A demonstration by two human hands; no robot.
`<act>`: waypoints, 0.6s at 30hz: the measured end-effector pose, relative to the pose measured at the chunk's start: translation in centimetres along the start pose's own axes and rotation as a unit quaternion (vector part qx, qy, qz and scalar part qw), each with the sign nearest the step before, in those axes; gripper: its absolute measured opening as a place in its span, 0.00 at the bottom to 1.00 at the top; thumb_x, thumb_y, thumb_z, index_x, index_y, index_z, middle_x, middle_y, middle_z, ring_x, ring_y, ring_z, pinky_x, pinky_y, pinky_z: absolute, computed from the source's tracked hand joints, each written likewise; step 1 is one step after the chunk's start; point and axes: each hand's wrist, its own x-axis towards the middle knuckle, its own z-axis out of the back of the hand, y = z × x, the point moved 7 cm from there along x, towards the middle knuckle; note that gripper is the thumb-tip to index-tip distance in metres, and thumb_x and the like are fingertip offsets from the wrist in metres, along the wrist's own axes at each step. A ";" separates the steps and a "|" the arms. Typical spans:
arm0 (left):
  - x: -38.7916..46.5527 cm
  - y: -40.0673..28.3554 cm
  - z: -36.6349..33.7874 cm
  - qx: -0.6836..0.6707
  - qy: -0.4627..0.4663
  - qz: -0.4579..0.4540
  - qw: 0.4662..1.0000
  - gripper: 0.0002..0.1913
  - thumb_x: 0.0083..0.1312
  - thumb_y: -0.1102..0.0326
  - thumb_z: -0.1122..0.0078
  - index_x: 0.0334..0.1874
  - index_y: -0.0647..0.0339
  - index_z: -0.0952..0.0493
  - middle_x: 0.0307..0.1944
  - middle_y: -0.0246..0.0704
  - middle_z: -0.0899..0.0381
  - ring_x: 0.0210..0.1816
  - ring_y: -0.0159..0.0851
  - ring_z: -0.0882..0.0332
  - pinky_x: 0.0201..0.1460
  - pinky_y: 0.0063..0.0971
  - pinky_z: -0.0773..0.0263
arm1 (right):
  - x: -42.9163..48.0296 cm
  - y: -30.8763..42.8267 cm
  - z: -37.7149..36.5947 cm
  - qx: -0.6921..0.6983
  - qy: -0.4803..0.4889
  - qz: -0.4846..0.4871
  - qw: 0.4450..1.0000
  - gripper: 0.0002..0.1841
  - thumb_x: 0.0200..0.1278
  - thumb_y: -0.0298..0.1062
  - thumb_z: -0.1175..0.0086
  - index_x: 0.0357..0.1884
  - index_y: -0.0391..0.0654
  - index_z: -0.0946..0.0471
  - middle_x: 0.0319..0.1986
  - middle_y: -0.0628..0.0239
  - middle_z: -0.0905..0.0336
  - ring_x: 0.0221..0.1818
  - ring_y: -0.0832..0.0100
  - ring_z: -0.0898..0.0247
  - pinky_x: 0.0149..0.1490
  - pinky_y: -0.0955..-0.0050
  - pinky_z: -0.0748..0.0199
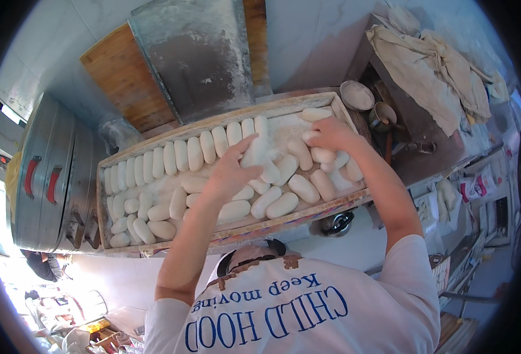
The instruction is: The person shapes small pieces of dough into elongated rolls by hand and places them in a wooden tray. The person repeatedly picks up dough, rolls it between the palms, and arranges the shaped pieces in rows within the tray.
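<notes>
A long wooden tray (216, 227), dusted with flour, holds many oblong pieces of white dough. Along its far side several pieces, such as one dough roll (195, 154), stand side by side in a row. My left hand (234, 170) has thumb and fingers around a dough roll (253, 152) near the right end of that row. At the tray's right end, my right hand (333, 132) grips a dough piece (310, 136), its fingers covering part of it. Loose pieces, including a dough roll (304, 189), lie at angles between and below my hands.
Stacked metal steamers (43, 177) with red handles stand left. Wooden boards (130, 79) and a floury dark panel (194, 66) lean on the wall behind. Right are a flour bowl (357, 95), a metal pot (383, 114) and a draped cloth (424, 71). A pot lid (338, 224) sits below the tray.
</notes>
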 end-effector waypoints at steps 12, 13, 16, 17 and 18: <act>2.7 3.1 -3.4 -0.507 -0.059 0.056 0.858 0.21 0.74 0.55 0.53 0.63 0.59 0.32 0.56 0.36 0.26 0.57 0.39 0.27 0.63 0.36 0.31 | -5.5 11.0 0.8 0.602 -0.257 0.045 0.755 0.18 0.62 0.33 0.41 0.54 0.40 0.25 0.45 0.68 0.22 0.45 0.74 0.27 0.51 0.74 0.30; 2.7 3.2 -3.8 -0.528 -0.080 0.079 0.842 0.22 0.76 0.52 0.58 0.63 0.59 0.32 0.57 0.37 0.26 0.58 0.41 0.27 0.65 0.38 0.32 | -6.1 12.2 1.0 0.490 -0.301 0.032 0.818 0.18 0.63 0.33 0.42 0.54 0.40 0.26 0.46 0.67 0.23 0.49 0.72 0.28 0.58 0.71 0.31; 0.7 0.0 -4.3 -0.601 -0.114 0.135 0.780 0.25 0.77 0.47 0.64 0.65 0.58 0.32 0.58 0.35 0.27 0.60 0.39 0.30 0.66 0.38 0.34 | -5.8 15.0 -1.2 0.283 -0.331 0.099 0.894 0.21 0.57 0.32 0.40 0.54 0.44 0.26 0.52 0.56 0.26 0.57 0.63 0.33 0.60 0.65 0.35; 0.4 0.2 -4.2 -0.582 -0.114 0.113 0.797 0.26 0.76 0.46 0.64 0.66 0.57 0.33 0.59 0.35 0.27 0.61 0.38 0.30 0.66 0.37 0.34 | -5.9 14.6 -0.9 0.320 -0.360 0.095 0.871 0.21 0.60 0.34 0.42 0.56 0.42 0.28 0.54 0.54 0.28 0.59 0.60 0.35 0.62 0.63 0.38; 0.1 0.3 -4.2 -0.563 -0.114 0.092 0.813 0.27 0.76 0.45 0.65 0.66 0.57 0.33 0.59 0.34 0.28 0.61 0.38 0.31 0.66 0.37 0.34 | -5.7 14.0 -0.4 0.356 -0.388 0.090 0.845 0.23 0.62 0.36 0.44 0.58 0.41 0.30 0.56 0.52 0.30 0.62 0.58 0.38 0.65 0.62 0.40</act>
